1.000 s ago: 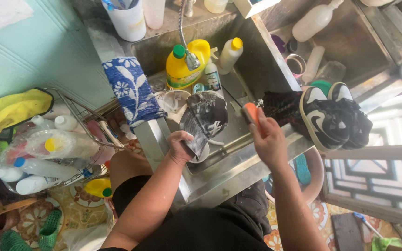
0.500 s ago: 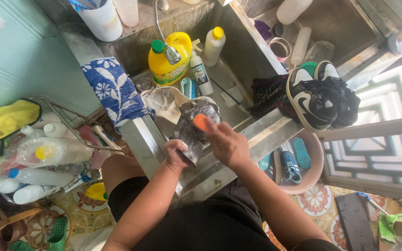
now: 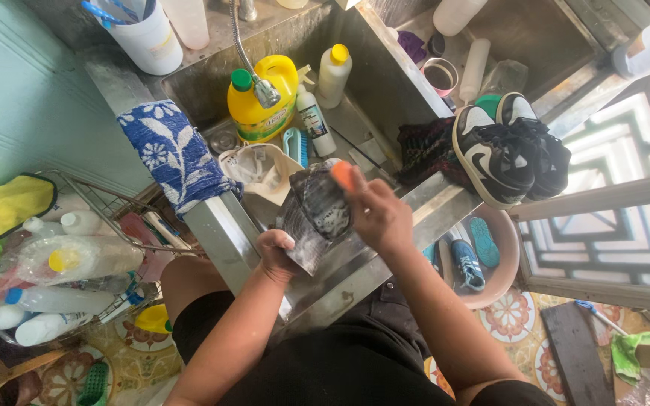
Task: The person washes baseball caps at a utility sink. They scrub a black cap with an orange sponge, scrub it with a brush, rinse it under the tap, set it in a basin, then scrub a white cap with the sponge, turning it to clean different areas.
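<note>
Black shorts, black top, bare forearms.

Place: home wash area
Showing it: steel sink (image 3: pixel 385 83), hose tap (image 3: pixel 266 92), yellow detergent bottle (image 3: pixel 261 98) standing inside; sneakers (image 3: pixel 509 146) sitting on sink's right edge

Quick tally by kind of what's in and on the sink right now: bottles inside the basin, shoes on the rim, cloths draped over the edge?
Bottles in the basin: 3 (yellow jug, white bottle, small spray bottle)
Shoes on the rim: 2 (black-and-white pair)
Cloths on the edge: 1 (blue floral towel)
Total: 6
</note>
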{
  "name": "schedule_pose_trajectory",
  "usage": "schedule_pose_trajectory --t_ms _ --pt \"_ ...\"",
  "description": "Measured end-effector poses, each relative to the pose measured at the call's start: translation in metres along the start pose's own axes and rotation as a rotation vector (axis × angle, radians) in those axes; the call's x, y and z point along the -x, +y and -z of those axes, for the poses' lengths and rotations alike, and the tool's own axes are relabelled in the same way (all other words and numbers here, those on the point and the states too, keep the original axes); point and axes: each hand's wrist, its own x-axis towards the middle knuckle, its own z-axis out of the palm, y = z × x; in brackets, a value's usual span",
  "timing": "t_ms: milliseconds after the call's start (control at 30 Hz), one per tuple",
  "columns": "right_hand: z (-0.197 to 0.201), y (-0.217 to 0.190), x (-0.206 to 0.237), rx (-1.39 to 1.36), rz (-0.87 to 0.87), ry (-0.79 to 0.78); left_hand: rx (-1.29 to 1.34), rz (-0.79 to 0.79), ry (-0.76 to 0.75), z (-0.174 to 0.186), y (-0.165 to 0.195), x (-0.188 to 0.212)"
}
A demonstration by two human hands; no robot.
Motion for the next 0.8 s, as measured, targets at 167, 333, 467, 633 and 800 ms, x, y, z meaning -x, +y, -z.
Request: schedule_pose_trajectory --t_ms 167,333,467,633,800 --pt "0.004 -0.002 0.000 -0.067 0.062 0.020 -0.024 -0.057 -0.043 -0.009 0.000 0.000" --pt "0.002 0.007 -0.002 -0.089 -0.024 0.033 -0.020 -0.047 0.011 -0.014 0.002 0.002" --pt "0.002 0.014 -0.001 -0.095 0.025 0.002 0.008 -0.057 -0.022 -0.011 0.004 0.006" --pt "0.003 0.013 0.002 -0.112 0.014 0.042 -0.003 -0.035 -0.007 -0.004 0.005 0.003" --pt "-0.001 0.012 0.005 -0.081 0.180 0.014 -0.006 -0.033 -0.031 -0.006 0.002 -0.004"
